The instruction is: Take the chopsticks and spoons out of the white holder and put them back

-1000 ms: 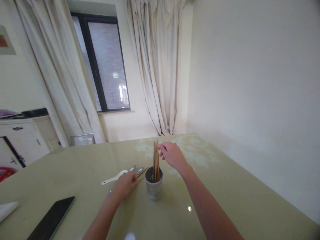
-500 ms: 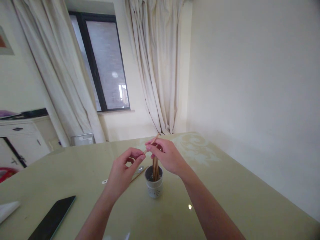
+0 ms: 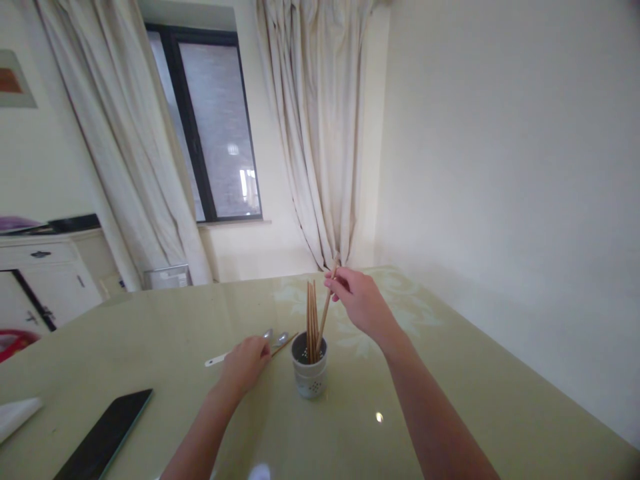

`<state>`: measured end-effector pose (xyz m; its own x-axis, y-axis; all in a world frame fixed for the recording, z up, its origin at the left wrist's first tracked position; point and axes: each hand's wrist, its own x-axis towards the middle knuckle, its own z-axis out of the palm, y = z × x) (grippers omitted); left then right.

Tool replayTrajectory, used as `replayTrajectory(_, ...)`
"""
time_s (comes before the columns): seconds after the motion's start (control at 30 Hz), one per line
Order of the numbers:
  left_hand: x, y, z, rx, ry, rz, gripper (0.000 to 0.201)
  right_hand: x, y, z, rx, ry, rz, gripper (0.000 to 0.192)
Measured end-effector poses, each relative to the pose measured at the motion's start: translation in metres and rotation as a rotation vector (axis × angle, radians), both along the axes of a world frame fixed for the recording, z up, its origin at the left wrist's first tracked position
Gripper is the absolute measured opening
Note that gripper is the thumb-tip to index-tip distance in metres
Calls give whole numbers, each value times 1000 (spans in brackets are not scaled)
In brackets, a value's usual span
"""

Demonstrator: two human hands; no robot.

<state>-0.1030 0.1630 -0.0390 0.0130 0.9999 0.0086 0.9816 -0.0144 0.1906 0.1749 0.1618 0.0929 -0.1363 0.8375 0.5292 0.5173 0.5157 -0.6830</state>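
R hand (image 3: 357, 300) pinches a wooden chopstick (image 3: 326, 310) into white perforated holder (image 3: 309, 373); L hand (image 3: 246, 363) curled over white plastic spoon (image 3: 220, 359) at holder's 9 o'clock, black tablet (image 3: 103, 433) at 8

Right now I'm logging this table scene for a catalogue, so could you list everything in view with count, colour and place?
chopstick holder: one, white, perforated, upright mid-table.
chopsticks in the holder: several, brown wood, standing upright.
held chopstick: one, brown, tilted, lower end in the holder.
loose chopstick: one, brown, flat on the table left of the holder.
metal spoons: two bowls visible, silver, beside the left hand.
white spoon: one, handle sticking out left of the left hand.
tablet: one, black, near-left table edge.
table: one, pale green, glossy.
curtains: cream, flanking a dark-framed window.
cabinet: white, far left.
left hand: resting over the spoons.
right hand: pinching the held chopstick.
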Motion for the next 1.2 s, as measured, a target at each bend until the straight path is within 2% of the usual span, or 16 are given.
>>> replayTrajectory(0.2, -4, 1, -12, -30, -25, -20, 11, -16, 11, -22, -160, -305, -67, 17)
replayTrajectory(0.33, -3, -2, -9, -29, -36, -20, 7, -13, 11, -20, -124, -349, -164, 19)
replayTrajectory(0.43, -3, -6, 11, -17, -135, -53, 12, -9, 4, -10, -67, -287, -211, 20)
replayTrajectory(0.5, -1, -11, 32, 8, -314, -111, 19, -9, -3, -2, -25, -229, -180, 22)
replayTrajectory(0.63, 11, -27, 74, 46, -831, -297, 31, -21, -18, 7, 13, -36, 77, 24)
replayTrajectory(0.73, 26, -39, 89, 125, -1010, -384, 31, -32, -25, 7, -21, 116, 242, 17)
replayTrajectory(0.83, 38, -44, 92, 179, -1046, -412, 29, -37, -25, 5, -30, 212, 262, 17)
replayTrajectory(0.97, 49, -48, 95, 307, -1039, -367, 29, -36, -23, 1, -28, 331, 234, 11)
replayTrajectory(1.07, 53, -49, 98, 379, -1049, -346, 30, -37, -21, 1, -54, 460, 290, 27)
replayTrajectory(1.13, 50, -45, 97, 378, -1006, -347, 33, -35, -21, 3, -49, 520, 295, 30)
replayTrajectory(1.2, 41, -37, 88, 326, -856, -317, 37, -30, -22, 7, 9, 527, 233, 29)
